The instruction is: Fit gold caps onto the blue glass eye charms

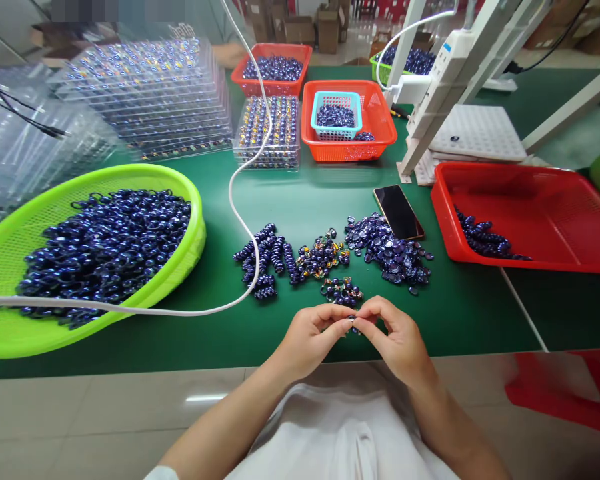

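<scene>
My left hand [307, 339] and my right hand [399, 341] meet close to the front edge of the table. Between their thumbs and fingertips they pinch one small shiny dark-blue piece [351, 319], mostly covered by the fingers. Just beyond the fingertips lies a small cluster of dark-blue and gold pieces [341, 291]. Behind it is a larger heap of similar blue-and-gold pieces [325, 257]. Rows of stacked dark-blue rings [266, 257] lie to the left. On the right spreads a pile of flat, round dark-blue caps [387, 250], touching a phone [399, 211].
A green basket [197, 213] full of dark-blue rings stands left. A white cable [235, 200] loops across the table. Clear trays [150, 100] are stacked behind. A red bin [545, 200] is at right, an orange basket [387, 137] at the back, near a metal post [430, 100].
</scene>
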`<state>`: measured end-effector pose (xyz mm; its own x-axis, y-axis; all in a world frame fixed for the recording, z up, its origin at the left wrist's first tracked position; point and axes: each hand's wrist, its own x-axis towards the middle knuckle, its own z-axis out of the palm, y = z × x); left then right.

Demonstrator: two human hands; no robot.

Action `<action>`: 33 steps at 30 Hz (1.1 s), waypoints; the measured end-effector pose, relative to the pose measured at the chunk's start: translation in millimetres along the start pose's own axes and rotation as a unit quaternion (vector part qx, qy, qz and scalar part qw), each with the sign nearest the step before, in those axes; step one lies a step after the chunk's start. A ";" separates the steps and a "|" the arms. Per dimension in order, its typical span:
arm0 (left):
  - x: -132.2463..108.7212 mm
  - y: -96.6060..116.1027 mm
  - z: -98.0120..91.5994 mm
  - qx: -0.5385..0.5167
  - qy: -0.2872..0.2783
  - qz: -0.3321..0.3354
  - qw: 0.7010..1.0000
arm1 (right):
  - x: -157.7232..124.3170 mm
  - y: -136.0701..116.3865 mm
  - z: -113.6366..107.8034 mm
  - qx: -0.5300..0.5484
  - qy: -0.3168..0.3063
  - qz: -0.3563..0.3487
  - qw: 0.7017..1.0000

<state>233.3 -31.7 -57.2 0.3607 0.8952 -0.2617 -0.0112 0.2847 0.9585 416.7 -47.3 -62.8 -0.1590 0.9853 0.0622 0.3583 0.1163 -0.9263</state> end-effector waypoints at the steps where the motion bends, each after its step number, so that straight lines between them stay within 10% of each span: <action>1: -0.4 0.4 0.1 0.002 -0.001 0.003 1.000 | 0.3 -1.0 -1.3 -0.024 0.003 -0.027 0.999; 19: 2.0 1.3 -4.8 -0.179 0.012 -0.099 0.979 | 2.7 -0.7 -18.7 -0.118 -0.099 -0.265 0.952; 25: 3.7 2.9 -1.4 -0.218 0.009 -0.124 0.968 | 0.1 2.5 -15.8 -0.159 -0.063 -0.342 0.924; 33: 0.7 4.2 1.5 -0.156 0.055 -0.053 0.985 | -3.3 9.9 1.2 -0.130 0.050 -0.272 0.952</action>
<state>235.0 -30.4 -53.2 0.2721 0.8815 -0.3860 -0.2702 0.4549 0.8485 419.7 -49.5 -72.6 -0.3024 0.7752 0.5546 0.4663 0.6278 -0.6233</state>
